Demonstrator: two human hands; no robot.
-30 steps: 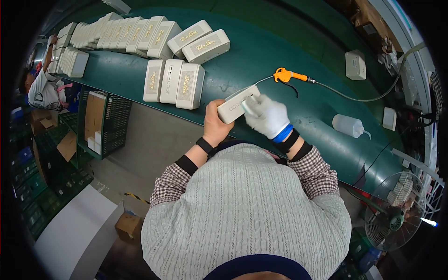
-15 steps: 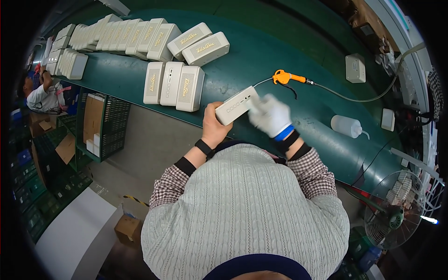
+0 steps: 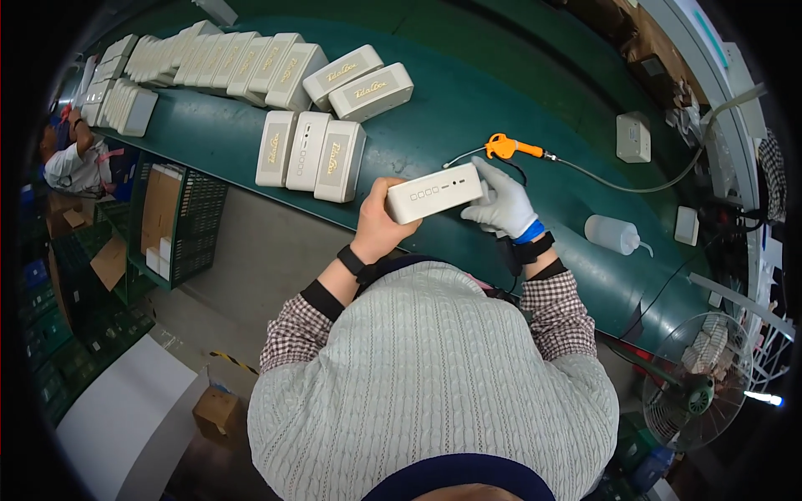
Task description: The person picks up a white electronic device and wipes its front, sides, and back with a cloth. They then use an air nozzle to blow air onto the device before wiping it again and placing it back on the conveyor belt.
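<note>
A cream box-shaped speaker (image 3: 433,197) is held over the green table, its side with a row of square buttons and ports facing up. My bare left hand (image 3: 382,219) grips its left end. Around the right end close the fingers of my right hand (image 3: 506,203), which wears a white glove. Part of that end is hidden by the glove. Just beyond the right hand lies an orange air blow gun (image 3: 511,147) with a thin bent nozzle and a hose. Three more speakers (image 3: 306,155) stand side by side to the left of my left hand.
Rows of similar speakers (image 3: 242,67) line the table's (image 3: 418,92) far left. A squeeze bottle (image 3: 612,234) lies at right, near a small white box (image 3: 687,225). A fan (image 3: 697,392) stands lower right, green crates (image 3: 200,230) at left. Another person (image 3: 75,159) works far left.
The speaker has turned closer to level and shifted slightly right. My right hand, blurred over its upper face before, now sits at its right end.
</note>
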